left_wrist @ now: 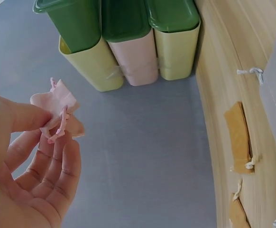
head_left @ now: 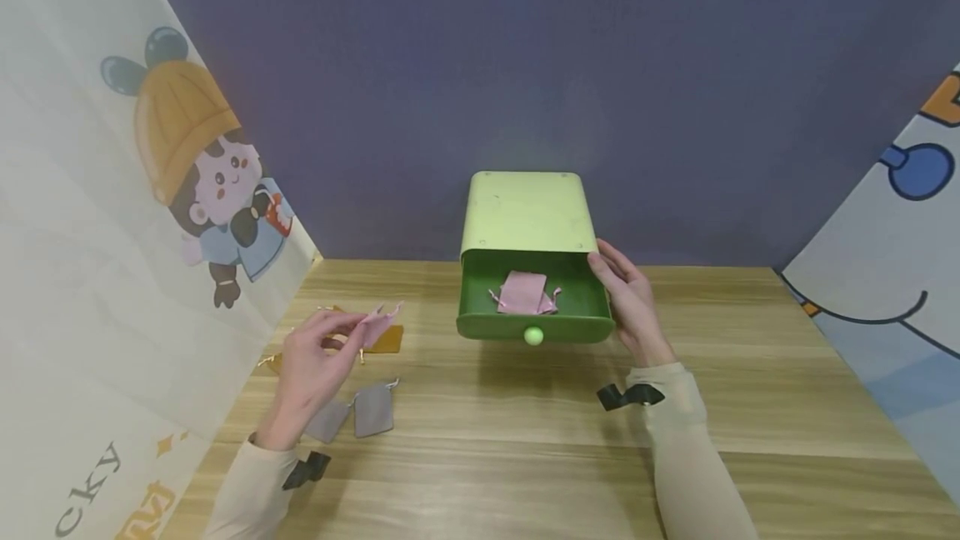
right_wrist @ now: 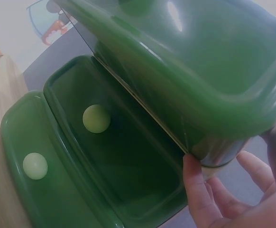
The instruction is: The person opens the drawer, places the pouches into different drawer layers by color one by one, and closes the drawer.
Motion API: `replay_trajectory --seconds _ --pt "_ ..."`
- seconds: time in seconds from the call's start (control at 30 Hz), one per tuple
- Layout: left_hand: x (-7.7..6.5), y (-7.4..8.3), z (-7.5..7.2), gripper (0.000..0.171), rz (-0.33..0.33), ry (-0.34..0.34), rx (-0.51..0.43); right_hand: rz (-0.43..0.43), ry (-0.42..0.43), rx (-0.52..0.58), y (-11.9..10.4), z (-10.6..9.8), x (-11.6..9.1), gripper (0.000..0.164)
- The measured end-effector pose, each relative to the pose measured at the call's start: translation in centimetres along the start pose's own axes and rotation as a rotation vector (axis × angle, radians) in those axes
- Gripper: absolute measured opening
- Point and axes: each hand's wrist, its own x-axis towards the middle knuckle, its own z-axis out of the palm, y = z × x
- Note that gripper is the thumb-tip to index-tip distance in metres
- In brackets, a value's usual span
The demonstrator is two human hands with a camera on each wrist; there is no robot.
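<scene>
Orange cloth toward the far left of the table (head_left: 487, 457): two drawstring pouches (head_left: 387, 340), partly hidden behind the left hand (head_left: 315, 361) in the head view and outside any drawer. Nearer the body, two grey pouches (head_left: 373, 409), likewise lying on the wood. With the left hand, holds a pink pouch (head_left: 378, 328) up in the air, fingers (left_wrist: 71, 164) and thumb clamped on a crumpled bit of cloth, strings dangling. Not in the drawer yet, so only partway along with that piece, by the look of things.

In the middle, in front of the dark wall (head_left: 525, 40), a pale green chest (head_left: 528, 211) with three drawers: top drawer (head_left: 491, 327) pulled out, lower two (right_wrist: 62, 95) pushed in. Inside the top drawer, more pink cloth (head_left: 522, 292), lying flat with strings to both sides; perhaps more than one pouch, hard to be sure. Done, then: drawer out, some pink inside. Outside: the held pink pouch, plus the orange and the grey. Impossible to say whether to count those last two colours as work left.

At the right, with the right hand (head_left: 633, 307), touches the side of the chest near the front corner; cannot tell between a firm grip and a light steadying touch of the fingers.
</scene>
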Motion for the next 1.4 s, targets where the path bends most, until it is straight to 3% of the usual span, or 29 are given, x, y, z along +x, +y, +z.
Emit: replay_trajectory --seconds 0.73,1.4 --pt "0.4 1.0 1.0 0.018 0.011 0.031 -0.062 -0.002 0.005 0.008 0.2 0.1 0.1 0.066" --pt "1.4 2.8 0.9 0.012 -0.075 -0.018 -0.137 -0.012 -0.005 0.015 0.3 -0.1 0.2 0.067"
